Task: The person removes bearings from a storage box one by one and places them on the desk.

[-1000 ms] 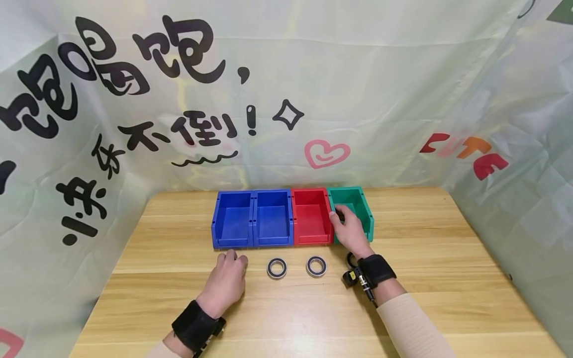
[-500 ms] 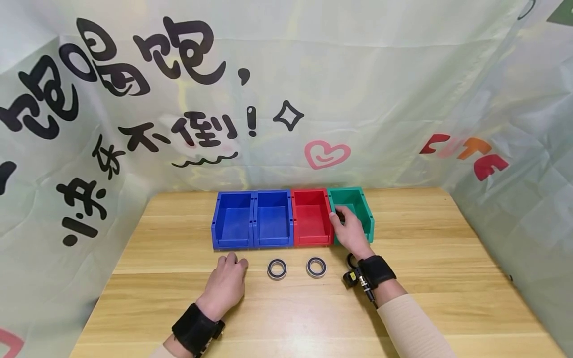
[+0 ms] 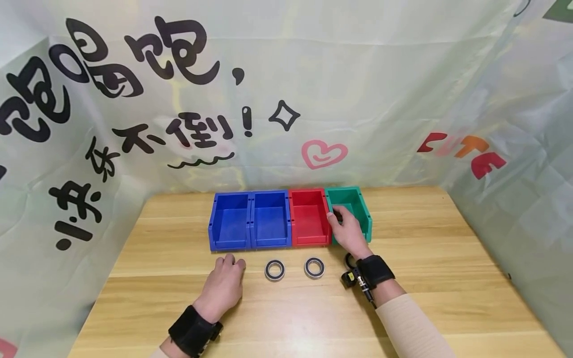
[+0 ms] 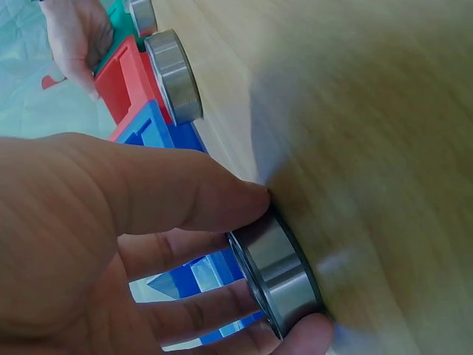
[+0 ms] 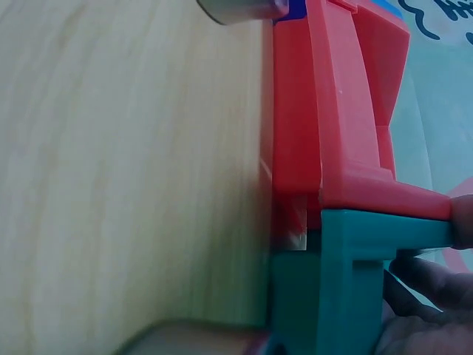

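My left hand (image 3: 221, 286) rests low over the table in front of the left blue bin. The left wrist view shows its thumb and fingers pinching a steel ball bearing (image 4: 277, 266) by the outer edge; the head view hides this bearing behind the hand. My right hand (image 3: 350, 234) reaches to the green bin (image 3: 366, 219), fingers inside it and thumb on the side of the red bin (image 3: 311, 240). It grips the adjoining side walls of these two bins. Two more bearings lie flat on the table, one left (image 3: 275, 270) and one right (image 3: 314, 268), between my hands.
Two blue bins (image 3: 230, 246) continue the row to the left of the red one, along the back of the wooden table (image 3: 412, 238). A dark ring (image 3: 349, 260) shows partly beside my right wrist. A printed cloth (image 3: 376, 99) hangs behind and at the sides.
Both hands keep their places and holds. The head view has shifted slightly, so the scene sits a little further left.
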`<state>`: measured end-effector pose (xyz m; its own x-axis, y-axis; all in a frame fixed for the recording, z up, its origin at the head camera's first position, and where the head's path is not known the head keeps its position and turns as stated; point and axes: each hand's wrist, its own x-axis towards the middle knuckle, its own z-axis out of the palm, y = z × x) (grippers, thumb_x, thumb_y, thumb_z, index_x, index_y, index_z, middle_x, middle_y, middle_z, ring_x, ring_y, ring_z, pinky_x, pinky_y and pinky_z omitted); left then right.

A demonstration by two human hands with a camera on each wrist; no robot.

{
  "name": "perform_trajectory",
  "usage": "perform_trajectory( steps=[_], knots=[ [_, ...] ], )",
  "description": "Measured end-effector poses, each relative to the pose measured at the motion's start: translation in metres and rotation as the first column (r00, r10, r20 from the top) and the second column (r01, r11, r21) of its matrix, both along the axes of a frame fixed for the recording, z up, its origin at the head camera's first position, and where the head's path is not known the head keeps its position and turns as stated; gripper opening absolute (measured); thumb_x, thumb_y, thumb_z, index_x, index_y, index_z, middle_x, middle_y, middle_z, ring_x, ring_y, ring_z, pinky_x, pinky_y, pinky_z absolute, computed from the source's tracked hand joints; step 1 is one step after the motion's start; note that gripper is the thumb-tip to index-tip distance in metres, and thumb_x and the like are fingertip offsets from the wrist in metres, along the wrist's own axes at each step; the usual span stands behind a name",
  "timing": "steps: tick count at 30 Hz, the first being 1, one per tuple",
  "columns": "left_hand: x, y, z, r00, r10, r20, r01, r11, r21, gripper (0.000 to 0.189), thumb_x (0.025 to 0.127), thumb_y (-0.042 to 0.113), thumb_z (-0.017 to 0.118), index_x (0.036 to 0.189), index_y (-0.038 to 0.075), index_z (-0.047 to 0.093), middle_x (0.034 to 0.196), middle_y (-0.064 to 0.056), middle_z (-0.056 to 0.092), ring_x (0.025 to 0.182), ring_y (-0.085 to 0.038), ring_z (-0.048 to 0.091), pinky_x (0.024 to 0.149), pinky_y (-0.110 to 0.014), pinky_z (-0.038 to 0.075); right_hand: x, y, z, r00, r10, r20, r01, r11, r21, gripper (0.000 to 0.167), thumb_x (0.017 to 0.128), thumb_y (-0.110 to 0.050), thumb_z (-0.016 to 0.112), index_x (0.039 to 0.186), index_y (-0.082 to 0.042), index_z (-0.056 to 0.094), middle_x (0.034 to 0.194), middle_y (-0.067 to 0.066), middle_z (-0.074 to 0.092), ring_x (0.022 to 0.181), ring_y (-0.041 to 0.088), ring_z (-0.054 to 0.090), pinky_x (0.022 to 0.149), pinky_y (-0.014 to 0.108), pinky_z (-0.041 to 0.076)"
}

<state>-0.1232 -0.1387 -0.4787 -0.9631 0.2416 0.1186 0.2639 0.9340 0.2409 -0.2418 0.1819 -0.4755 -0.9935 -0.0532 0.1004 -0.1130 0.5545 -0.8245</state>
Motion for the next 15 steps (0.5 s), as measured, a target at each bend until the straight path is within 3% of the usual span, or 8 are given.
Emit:
perform_trajectory(
  steps=[10, 15],
  knots=[
    [-0.0026, -0.0018, -0.0004, 1.000, -0.018, 0.012, 0.018, 0.999, -0.031, 0.018, 0.075, -0.003, 0.066, 0.093, 0.001, 0.066, 0.083, -0.011, 0.050, 0.071, -0.026, 0.045, 0.049, -0.034, 0.043, -0.0012, 0.0024, -0.0029, 1.000, 0.007, -0.004, -0.007, 1.000, -0.007, 0.049, 0.101, -0.035, 0.046, 0.139, -0.004, 0.044, 0.125, 0.014, 0.053, 0.111, 0.029, 0.051, 0.088, 0.044, 0.048],
    [-0.0079, -0.0020, 0.0043, 0.998, -0.003, 0.058, 0.006, 0.999, -0.053, 0.017, 0.078, 0.012, 0.071, 0.091, 0.002, 0.066, 0.083, -0.011, 0.052, 0.072, -0.026, 0.047, 0.050, -0.037, 0.044, -0.0005, 0.0035, -0.0025, 1.000, 0.011, 0.009, -0.011, 1.000, -0.001, 0.051, 0.101, -0.037, 0.046, 0.139, -0.004, 0.042, 0.126, 0.016, 0.053, 0.111, 0.029, 0.051, 0.088, 0.045, 0.047]
  ],
)
